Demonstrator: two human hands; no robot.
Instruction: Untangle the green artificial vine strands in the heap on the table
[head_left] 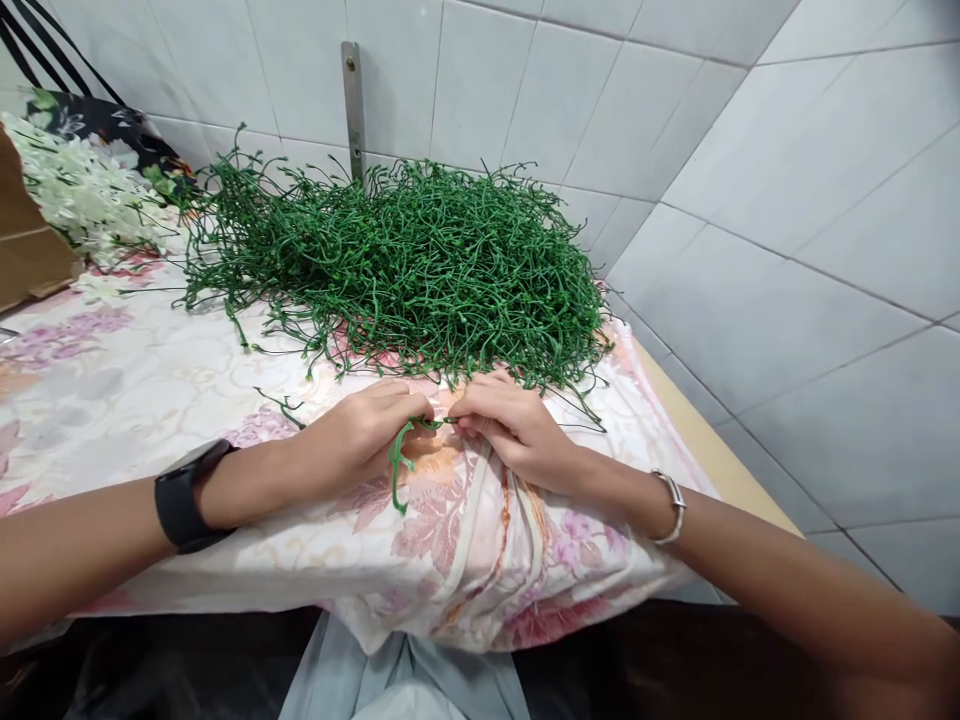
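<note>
Both hands meet just in front of a big heap of thin green plastic stems [450, 270]. My left hand [375, 425] is closed on a green stem [399, 465], whose branched end hangs down below its fingers. Close beside it, my right hand [514, 425] pinches the other end of the same green piece, with a short bit showing between the fingertips. Under the hands lies a floral cloth [172, 400]. A loose stem [281, 406] rests left of my left hand.
White artificial flowers [90, 190] lie at the back left beside a cardboard box [30, 230] and a dark floral bag [97, 120]. A tiled wall [480, 90] stands behind, with a metal bracket [352, 110]. Another tiled wall [825, 250] rises at right.
</note>
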